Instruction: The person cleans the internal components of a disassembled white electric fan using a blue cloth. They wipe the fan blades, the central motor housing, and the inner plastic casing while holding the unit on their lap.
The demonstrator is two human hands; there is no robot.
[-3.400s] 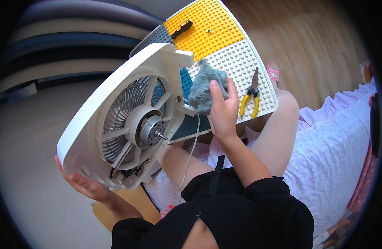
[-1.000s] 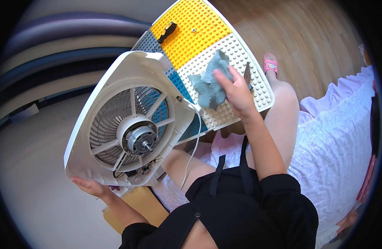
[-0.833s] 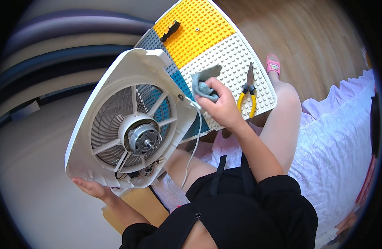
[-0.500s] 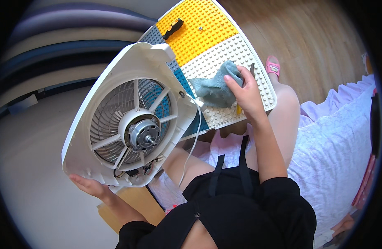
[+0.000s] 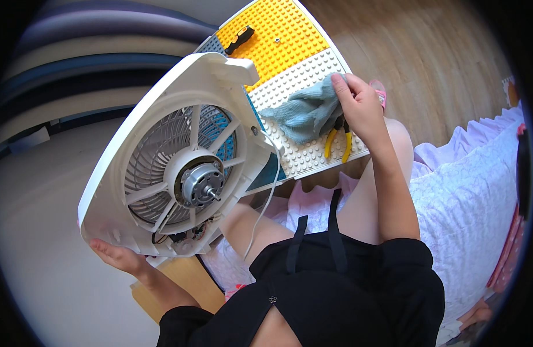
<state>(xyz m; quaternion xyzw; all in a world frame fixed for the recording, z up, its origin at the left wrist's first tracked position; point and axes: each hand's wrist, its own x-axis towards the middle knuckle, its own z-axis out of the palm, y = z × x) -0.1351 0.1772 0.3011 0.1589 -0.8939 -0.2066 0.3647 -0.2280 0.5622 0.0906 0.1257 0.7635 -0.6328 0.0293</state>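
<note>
My left hand (image 5: 117,258) grips the lower corner of a white fan housing (image 5: 148,110), which is tilted up on its edge with its open inside toward me. A bare silver motor (image 5: 203,185) with a protruding shaft sits at its centre, before the round grille (image 5: 156,144). Some wiring shows at the bottom, and a white cord (image 5: 273,194) hangs from the side. My right hand (image 5: 363,107) pinches one end of a grey-blue cloth (image 5: 307,113) draped over the studded table top. Just below that hand lie yellow-handled pliers (image 5: 348,147), their jaws partly hidden.
The studded table (image 5: 278,72) has yellow, white and blue sections. A black screwdriver (image 5: 240,40) and a small metal piece (image 5: 277,40) lie on the yellow part. A bed with a pale cover (image 5: 469,202) is at right, and a wooden stool-like piece (image 5: 179,283) below the housing.
My right hand has moved right and slightly up, drawing the cloth out flatter and uncovering the pliers. The housing has shifted slightly left, still in my left hand.
</note>
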